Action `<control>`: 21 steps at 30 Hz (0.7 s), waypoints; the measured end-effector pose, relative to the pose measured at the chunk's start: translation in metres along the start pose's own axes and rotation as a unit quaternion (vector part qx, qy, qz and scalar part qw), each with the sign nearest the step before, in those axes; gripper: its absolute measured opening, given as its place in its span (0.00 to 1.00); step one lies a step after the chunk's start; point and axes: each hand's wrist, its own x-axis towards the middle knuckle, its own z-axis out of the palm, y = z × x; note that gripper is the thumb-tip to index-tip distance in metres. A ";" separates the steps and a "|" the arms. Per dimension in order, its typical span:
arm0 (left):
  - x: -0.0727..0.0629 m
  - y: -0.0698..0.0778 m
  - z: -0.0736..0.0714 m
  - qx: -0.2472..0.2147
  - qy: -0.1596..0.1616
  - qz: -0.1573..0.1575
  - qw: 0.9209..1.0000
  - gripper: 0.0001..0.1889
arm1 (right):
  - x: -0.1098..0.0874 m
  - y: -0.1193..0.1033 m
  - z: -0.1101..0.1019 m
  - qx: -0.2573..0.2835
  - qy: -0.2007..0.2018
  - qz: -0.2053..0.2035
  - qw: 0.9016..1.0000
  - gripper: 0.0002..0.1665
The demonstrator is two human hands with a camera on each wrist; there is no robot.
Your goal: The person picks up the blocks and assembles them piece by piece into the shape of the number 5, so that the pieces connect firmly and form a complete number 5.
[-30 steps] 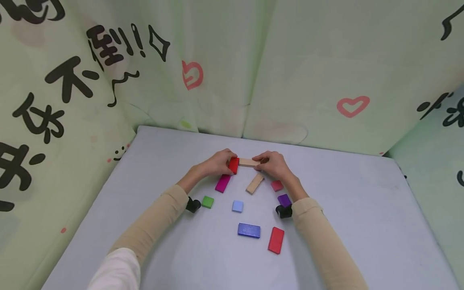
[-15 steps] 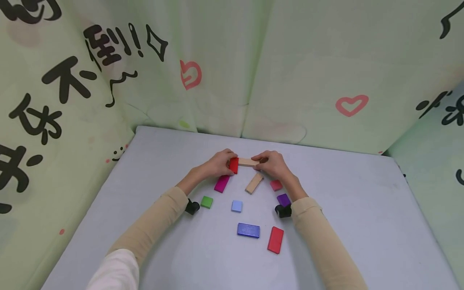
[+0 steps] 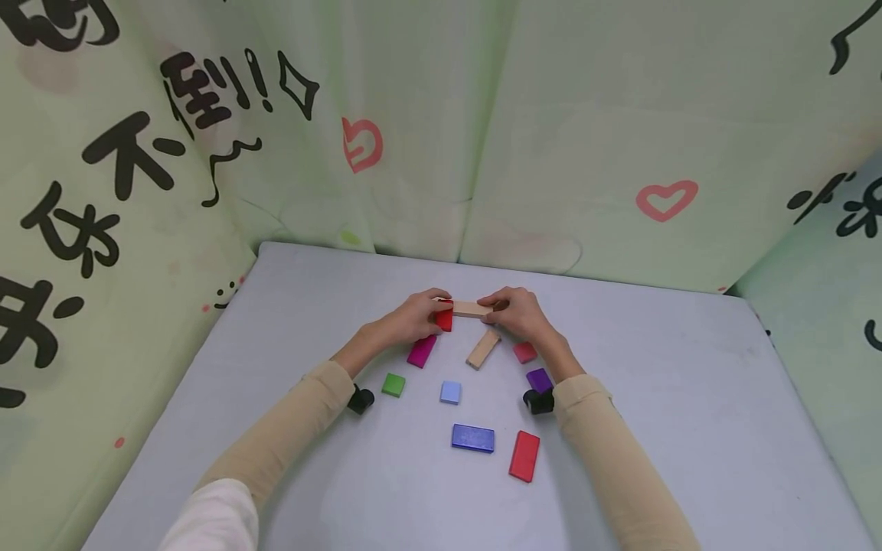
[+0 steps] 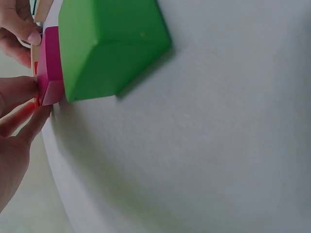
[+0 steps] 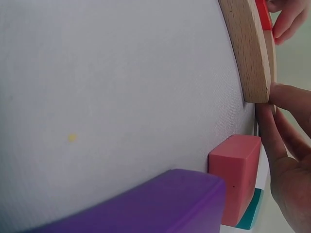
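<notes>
Head cam, my feed: I read 不, then 到 w/ exclam. mark, in blk on the curtain, L side. Adj. chars: can't confirm. Heart sign in red, same curtain, R of ctr. R-edge chars: partial, illegible.

Left hand slightly lower in view

A red block, a tan block and a magenta block are contrasting with the pale grey counter, while the pale green curtain is displaying black lettering and pink hearts.
</notes>
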 end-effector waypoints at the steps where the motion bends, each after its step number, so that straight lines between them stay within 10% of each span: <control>1: 0.000 -0.001 0.000 0.000 0.001 -0.001 1.000 0.29 | 0.000 0.000 0.000 -0.001 -0.001 0.000 1.000 0.19; 21: -0.001 -0.002 -0.003 0.043 -0.018 0.052 0.998 0.27 | 0.000 0.001 0.000 0.000 0.004 -0.010 1.000 0.19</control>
